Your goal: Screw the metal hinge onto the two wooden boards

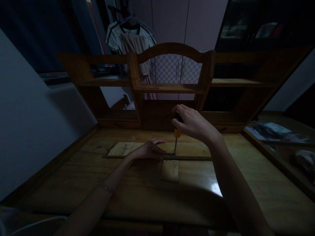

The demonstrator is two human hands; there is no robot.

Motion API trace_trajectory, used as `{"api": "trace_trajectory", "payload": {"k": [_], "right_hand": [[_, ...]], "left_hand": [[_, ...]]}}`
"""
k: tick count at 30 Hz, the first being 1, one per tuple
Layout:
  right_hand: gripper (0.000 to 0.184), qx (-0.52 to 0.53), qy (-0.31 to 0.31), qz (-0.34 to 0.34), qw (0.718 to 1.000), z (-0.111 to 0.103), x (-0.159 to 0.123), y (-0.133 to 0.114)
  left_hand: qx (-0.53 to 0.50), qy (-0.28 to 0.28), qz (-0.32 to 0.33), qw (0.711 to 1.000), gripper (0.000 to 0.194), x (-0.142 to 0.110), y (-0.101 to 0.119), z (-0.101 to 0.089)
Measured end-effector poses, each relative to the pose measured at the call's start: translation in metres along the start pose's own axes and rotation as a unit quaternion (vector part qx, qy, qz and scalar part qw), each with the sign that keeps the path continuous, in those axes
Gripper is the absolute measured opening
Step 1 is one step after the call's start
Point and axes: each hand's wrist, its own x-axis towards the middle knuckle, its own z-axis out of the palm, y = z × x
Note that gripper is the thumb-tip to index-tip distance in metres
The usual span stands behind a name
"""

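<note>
My right hand (pixel 188 119) is wrapped round the yellow and black handle of a screwdriver (pixel 177 132), held upright. Its shaft runs down to a small dark metal piece (pixel 170 154), perhaps a hinge, at the near edge of a long wooden board (pixel 192 149). My left hand (pixel 150 150) lies across that board, thumb and fingers closing on the left end of the metal piece. Just in front, a small square wooden piece (pixel 169 170) lies on the desk, with dark holes near its far edge. The screwdriver's tip is too dim to make out clearly.
The wooden desk (pixel 81 183) carries a shelf unit (pixel 169 88) along its back. A white wall (pixel 49 108) borders the left side. Plastic-wrapped items (pixel 278 129) lie on a lower surface at right. A pale cable (pixel 39 224) shows at bottom left.
</note>
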Motion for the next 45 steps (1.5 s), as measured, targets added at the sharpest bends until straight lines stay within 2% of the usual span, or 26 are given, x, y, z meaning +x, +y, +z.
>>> {"api": "trace_trajectory", "payload": {"k": [6,13,20,26,29,34,37,40,45], "right_hand": [[0.017,-0.051,0.009,0.004,0.999,-0.0002,0.0004,0.0003],[0.038,-0.142,0.009,0.036,0.989,-0.0010,0.0005,-0.0013],[0.028,-0.156,0.005,0.048,0.987,-0.0061,-0.0010,-0.0029],[0.031,-0.183,0.019,0.052,0.982,-0.0038,-0.0020,-0.0036],[0.034,-0.161,0.008,0.054,0.985,-0.0051,-0.0031,-0.0047],[0.032,-0.018,-0.024,0.029,0.999,-0.0085,-0.0035,-0.0003],[0.031,0.022,-0.040,0.006,0.999,-0.0088,-0.0028,0.0017],[0.025,0.004,-0.027,0.001,1.000,-0.0062,-0.0023,0.0012],[0.026,-0.106,0.005,0.019,0.994,-0.0007,-0.0025,0.0013]], "left_hand": [[-0.002,0.002,0.001,1.000,0.036,-0.0001,0.0016,-0.0005],[-0.002,0.000,0.003,1.000,0.037,0.0008,0.0011,-0.0003],[0.017,-0.001,-0.001,1.000,0.035,0.0009,-0.0017,0.0008],[0.004,0.001,0.000,1.000,0.035,0.0007,0.0020,-0.0004],[0.001,-0.001,0.001,1.000,0.036,0.0006,0.0025,-0.0007],[0.001,0.003,0.006,1.000,0.035,0.0008,0.0015,-0.0008],[-0.002,0.004,0.004,1.000,0.036,0.0008,0.0020,-0.0006],[-0.001,0.002,-0.001,1.000,0.036,0.0009,0.0026,-0.0003],[0.001,0.003,0.003,1.000,0.036,0.0013,0.0016,-0.0003]]}}
